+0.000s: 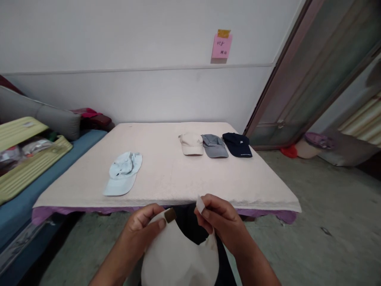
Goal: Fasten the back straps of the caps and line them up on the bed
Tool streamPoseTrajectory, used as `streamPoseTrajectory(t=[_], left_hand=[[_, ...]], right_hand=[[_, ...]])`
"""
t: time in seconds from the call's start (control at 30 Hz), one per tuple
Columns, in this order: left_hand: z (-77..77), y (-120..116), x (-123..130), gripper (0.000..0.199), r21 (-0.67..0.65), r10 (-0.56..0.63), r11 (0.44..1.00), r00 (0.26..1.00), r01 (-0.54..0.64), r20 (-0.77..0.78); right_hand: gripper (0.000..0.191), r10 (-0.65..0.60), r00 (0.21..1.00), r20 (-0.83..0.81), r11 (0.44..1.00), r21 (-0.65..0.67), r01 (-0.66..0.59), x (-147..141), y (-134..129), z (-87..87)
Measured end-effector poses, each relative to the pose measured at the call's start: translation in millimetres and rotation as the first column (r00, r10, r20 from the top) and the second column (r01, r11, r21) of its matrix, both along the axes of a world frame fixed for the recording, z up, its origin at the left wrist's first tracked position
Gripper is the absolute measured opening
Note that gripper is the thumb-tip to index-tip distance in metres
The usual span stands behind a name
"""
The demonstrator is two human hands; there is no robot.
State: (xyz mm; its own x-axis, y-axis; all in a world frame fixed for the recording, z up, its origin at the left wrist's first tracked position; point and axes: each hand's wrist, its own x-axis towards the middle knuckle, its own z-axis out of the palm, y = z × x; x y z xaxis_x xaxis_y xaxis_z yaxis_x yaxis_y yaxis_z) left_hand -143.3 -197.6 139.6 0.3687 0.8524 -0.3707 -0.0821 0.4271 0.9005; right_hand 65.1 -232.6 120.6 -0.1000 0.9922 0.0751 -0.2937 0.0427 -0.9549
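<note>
A cream baseball cap is in front of me below the table edge, its back opening facing away. My left hand pinches the left end of its back strap beside a brass-coloured buckle. Between the thumb and fingers of my right hand is the loose right end of the strap, pointing up. The two strap ends are apart. On the table lie a pale blue cap at left, and a beige cap, a grey cap and a navy cap in a row.
A table with a pale cover stands against the white wall. To the left, a blue bed holds an open yellow-green case and a grey cushion. A pink note is taped up. A lined bin stands at right.
</note>
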Motion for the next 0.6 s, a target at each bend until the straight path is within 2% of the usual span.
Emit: streamPoseTrajectory(t=[0.17, 0.3, 0.47, 0.6], left_hand=[[8.5, -3.0, 5.6, 0.027, -0.074, 0.108, 0.991, 0.992, -0.112, -0.058], [10.5, -4.7, 6.9, 0.025, -0.129, 0.099, 0.987, 0.995, -0.098, 0.002], [5.9, -3.8, 3.9, 0.022, -0.168, 0.111, 0.981, 0.988, -0.091, 0.107], [6.4, -3.3, 2.6, 0.019, -0.195, 0.104, 0.977, 0.989, -0.082, 0.106]], right_hand=[[0.030, 0.054, 0.998, -0.012, 0.997, -0.049, -0.054, -6.3, 0.1, -4.8], [0.029, 0.080, 0.997, 0.013, 0.996, -0.050, -0.079, -11.1, -0.1, -13.3], [0.027, 0.141, 0.987, 0.071, 0.989, -0.048, -0.138, -13.6, -2.0, -17.2], [0.026, 0.159, 0.979, 0.128, 0.987, -0.033, -0.156, -13.6, -1.5, -16.2]])
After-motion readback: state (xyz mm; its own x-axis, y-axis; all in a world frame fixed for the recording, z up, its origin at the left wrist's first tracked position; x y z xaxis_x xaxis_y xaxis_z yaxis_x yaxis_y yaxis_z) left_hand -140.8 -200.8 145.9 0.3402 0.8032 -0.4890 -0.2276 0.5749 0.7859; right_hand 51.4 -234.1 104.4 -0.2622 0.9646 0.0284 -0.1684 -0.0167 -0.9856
